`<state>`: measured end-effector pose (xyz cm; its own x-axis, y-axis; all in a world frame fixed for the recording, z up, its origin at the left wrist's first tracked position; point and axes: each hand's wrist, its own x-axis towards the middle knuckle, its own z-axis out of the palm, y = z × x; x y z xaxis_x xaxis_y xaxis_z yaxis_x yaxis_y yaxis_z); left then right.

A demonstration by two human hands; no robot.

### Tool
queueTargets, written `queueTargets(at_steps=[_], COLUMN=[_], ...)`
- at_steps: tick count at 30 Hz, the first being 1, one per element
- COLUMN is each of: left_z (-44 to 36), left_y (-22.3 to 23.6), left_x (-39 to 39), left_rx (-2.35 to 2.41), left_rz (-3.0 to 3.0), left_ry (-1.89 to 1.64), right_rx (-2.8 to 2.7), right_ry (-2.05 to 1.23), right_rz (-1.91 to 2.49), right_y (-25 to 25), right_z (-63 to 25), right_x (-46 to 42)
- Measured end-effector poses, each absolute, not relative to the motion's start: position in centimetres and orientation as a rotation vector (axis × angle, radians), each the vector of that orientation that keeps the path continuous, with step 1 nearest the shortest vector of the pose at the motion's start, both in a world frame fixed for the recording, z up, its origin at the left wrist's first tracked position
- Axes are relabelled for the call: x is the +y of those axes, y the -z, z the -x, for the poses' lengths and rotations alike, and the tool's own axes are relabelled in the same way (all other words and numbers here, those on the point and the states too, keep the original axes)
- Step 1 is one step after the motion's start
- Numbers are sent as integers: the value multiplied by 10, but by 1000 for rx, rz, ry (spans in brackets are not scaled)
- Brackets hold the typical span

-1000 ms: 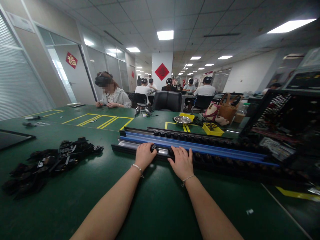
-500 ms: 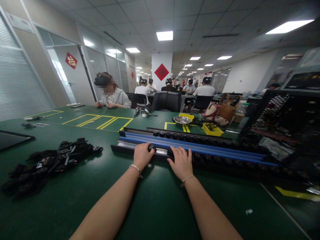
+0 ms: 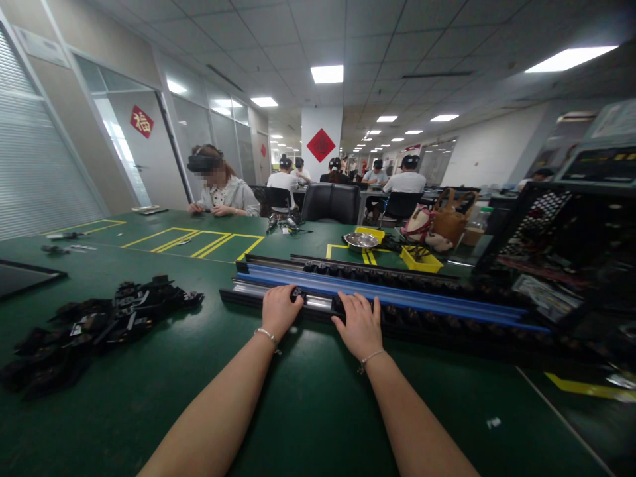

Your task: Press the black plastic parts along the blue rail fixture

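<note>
On the green table: head view; a long black rail [image 3: 318, 302] with a silver channel lies on the table [image 3: 308, 411] before the wearer, running left to right.
Left hand: the left hand [image 3: 281, 310] rests on the near rail, fingers bent over its top, thumb close to a small black piece [image 3: 297, 293]; whether the piece is pinched cannot be told.
Right hand: the right hand [image 3: 358, 322] lies farther right on the same rail, fingers slightly spread over the top, thumb apart toward the front edge; fingertips partly hidden, grip cannot be told.
Between the hands: silver channel exposed; hands near each other, not touching.
Blue rail: the blue rail [image 3: 387, 291] lies just behind the near rail, roughly parallel.
Row of black parts: the row [image 3: 348, 270] stands beyond the blue rail; separate items too dark to tell.
Black pile: the heap of black parts [image 3: 114, 311] lies on the table, left of the rails and well apart.
Far side: steel bowl [image 3: 361, 240] beside a yellow tray [image 3: 427, 266]; brown bag [image 3: 450, 222] behind.
Co-worker: one person [image 3: 231, 195] in a headset [image 3: 205, 162] sits across the table at left, hands at the edge.
Chair: black chair [image 3: 332, 202] beyond the table.
</note>
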<state>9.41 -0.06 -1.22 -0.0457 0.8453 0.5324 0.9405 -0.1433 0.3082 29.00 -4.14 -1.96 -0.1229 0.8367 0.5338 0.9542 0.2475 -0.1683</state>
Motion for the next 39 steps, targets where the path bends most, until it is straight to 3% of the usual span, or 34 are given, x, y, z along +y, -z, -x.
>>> queueTargets(at_steps=[39], left_z=[-82], left_y=[9], left_x=[-1], left_rx=[-2116], left_rz=[1903], left_ry=[943], right_rx=[-2000], right_ry=[271], right_rz=[1626], right_y=[17], right_z=[-289], right_x=[-42])
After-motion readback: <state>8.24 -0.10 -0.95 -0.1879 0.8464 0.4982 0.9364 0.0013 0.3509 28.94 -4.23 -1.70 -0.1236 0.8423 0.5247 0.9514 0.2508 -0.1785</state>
